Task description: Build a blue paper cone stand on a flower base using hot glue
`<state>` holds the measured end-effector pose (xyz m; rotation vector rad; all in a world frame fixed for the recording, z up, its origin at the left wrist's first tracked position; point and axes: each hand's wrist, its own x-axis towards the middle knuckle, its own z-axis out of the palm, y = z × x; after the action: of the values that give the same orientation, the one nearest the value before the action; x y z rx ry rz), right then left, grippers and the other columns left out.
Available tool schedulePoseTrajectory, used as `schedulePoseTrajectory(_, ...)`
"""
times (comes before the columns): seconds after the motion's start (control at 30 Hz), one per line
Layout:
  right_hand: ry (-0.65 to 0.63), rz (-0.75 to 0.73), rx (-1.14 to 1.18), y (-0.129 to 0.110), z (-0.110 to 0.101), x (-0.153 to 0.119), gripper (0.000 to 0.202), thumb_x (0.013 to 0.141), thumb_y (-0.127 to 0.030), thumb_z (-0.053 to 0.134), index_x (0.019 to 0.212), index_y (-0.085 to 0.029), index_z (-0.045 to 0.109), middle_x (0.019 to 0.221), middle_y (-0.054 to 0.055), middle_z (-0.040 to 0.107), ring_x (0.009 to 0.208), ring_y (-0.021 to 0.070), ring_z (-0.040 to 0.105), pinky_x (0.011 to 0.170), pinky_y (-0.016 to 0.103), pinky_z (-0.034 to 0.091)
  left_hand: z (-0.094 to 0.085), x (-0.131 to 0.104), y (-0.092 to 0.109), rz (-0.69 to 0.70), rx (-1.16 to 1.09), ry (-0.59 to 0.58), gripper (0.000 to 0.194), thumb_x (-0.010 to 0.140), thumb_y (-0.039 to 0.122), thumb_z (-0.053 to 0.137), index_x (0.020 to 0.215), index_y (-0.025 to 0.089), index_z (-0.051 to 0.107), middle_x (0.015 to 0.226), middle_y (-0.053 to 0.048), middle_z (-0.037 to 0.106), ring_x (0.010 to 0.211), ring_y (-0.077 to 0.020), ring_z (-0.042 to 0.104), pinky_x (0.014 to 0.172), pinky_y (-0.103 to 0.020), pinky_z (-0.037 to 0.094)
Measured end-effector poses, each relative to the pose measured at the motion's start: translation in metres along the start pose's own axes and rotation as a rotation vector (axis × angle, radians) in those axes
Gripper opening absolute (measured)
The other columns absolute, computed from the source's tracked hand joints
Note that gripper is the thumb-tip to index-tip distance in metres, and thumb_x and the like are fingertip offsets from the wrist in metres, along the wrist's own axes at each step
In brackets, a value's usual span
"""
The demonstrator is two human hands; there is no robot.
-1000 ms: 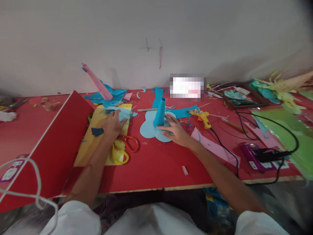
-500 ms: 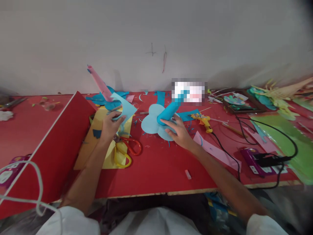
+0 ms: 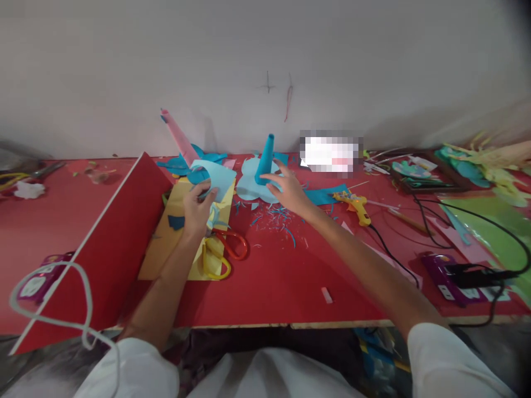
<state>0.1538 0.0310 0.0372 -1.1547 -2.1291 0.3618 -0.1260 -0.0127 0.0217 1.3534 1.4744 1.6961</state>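
Note:
My left hand [image 3: 198, 209] pinches a light blue sheet of paper [image 3: 222, 178] with a curved cut-out, held above the yellow paper. My right hand [image 3: 290, 190] has its fingers apart beside the foot of a blue paper cone [image 3: 266, 157]; whether a fingertip touches it I cannot tell. That cone stands nearly upright on a light blue petal-shaped paper base [image 3: 246, 185] near the wall. Below my left hand lie scissors [image 3: 236, 246] with red and yellow handles, their blades partly hidden. Behind it leans a pink paper tube [image 3: 179, 135] on blue paper petals [image 3: 172, 165].
A red board [image 3: 112, 243] stands on edge at left. A yellow glue gun [image 3: 359, 209] with a black cord lies right of my right hand, near a blue strip [image 3: 326, 195]. A purple power box [image 3: 446, 279] sits front right. Paper scraps [image 3: 277, 218] litter the red table [image 3: 282, 293].
My right hand has shifted the blue cone and its base back toward the wall, and its fingers have spread. The cone stands straighter. My left hand keeps the light blue sheet.

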Motion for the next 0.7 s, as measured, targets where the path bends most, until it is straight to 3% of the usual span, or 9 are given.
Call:
schedulePoseTrajectory(0.1,-0.031,-0.034,-0.014,-0.038,0.008,-0.016,0.029,0.109,-0.026,0.046,0.117,-0.020,0.073,0.135,0.013,0.063,0.117,0.0241,0.064,0.103,0.041,0.052,0.002,-0.001,-0.003,0.005,-0.050,0.057,0.041,0.072,0.050,0.084,0.092,0.017,0.070,0.084,-0.001,0.063,0.067,-0.0114,0.056,0.060,-0.022,0.049)
schedulePoseTrajectory(0.2,-0.370,-0.206,-0.120,-0.088,0.023,-0.042,0.026,0.109,-0.035,0.051,0.117,-0.019,0.070,0.108,0.010,0.072,0.105,0.0240,0.066,0.090,0.036,0.053,0.004,-0.003,-0.004,0.018,-0.061,0.051,0.043,0.075,0.055,0.083,0.089,0.018,0.064,0.080,0.000,0.059,0.068,-0.0112,0.054,0.061,-0.023,0.052)
schedulePoseTrajectory(0.27,-0.502,-0.315,-0.201,-0.116,0.036,-0.059,0.033,0.107,-0.042,0.054,0.126,-0.018,0.066,0.107,0.012,0.073,0.106,0.0264,0.066,0.087,0.037,0.053,0.005,-0.005,-0.004,0.035,-0.041,0.049,0.042,0.077,0.055,0.081,0.086,0.019,0.061,0.077,0.002,0.055,0.067,-0.0108,0.052,0.061,-0.022,0.051)
schedulePoseTrajectory(0.37,-0.520,-0.317,-0.257,-0.143,0.056,-0.077,0.050,0.104,-0.052,0.057,0.137,-0.015,0.058,0.116,0.017,0.072,0.111,0.0308,0.065,0.089,0.043,0.053,0.008,-0.009,-0.003,0.063,-0.006,0.033,0.041,0.080,0.055,0.079,0.086,0.019,0.060,0.075,0.003,0.051,0.066,-0.0106,0.049,0.060,-0.022,0.049)
schedulePoseTrajectory(0.53,-0.527,-0.275,-0.260,-0.153,0.066,-0.080,0.046,0.104,-0.031,0.052,0.146,-0.012,0.049,0.114,0.019,0.072,0.105,0.0325,0.070,0.081,0.043,0.057,0.011,-0.014,0.007,0.062,0.045,-0.011,0.042,0.081,0.057,0.076,0.088,0.020,0.058,0.076,0.003,0.049,0.066,-0.0113,0.049,0.060,-0.024,0.048)
schedulePoseTrajectory(0.6,-0.558,-0.241,-0.212,-0.149,0.062,-0.074,0.050,0.100,-0.026,0.054,0.148,-0.013,0.046,0.110,0.017,0.074,0.099,0.0316,0.072,0.076,0.039,0.057,0.009,-0.015,0.017,0.111,0.070,0.041,0.039,0.084,0.056,0.074,0.088,0.020,0.058,0.076,0.003,0.048,0.067,-0.0117,0.048,0.061,-0.026,0.047)
schedulePoseTrajectory(0.7,-0.586,-0.161,-0.128,-0.134,0.053,-0.062,0.056,0.094,-0.026,0.061,0.147,-0.015,0.045,0.103,0.014,0.076,0.090,0.0292,0.074,0.072,0.035,0.055,0.001,-0.019,0.037,0.310,0.128,0.183,0.030,0.089,0.046,0.073,0.086,0.021,0.058,0.076,0.002,0.047,0.071,-0.0133,0.049,0.067,-0.030,0.044)
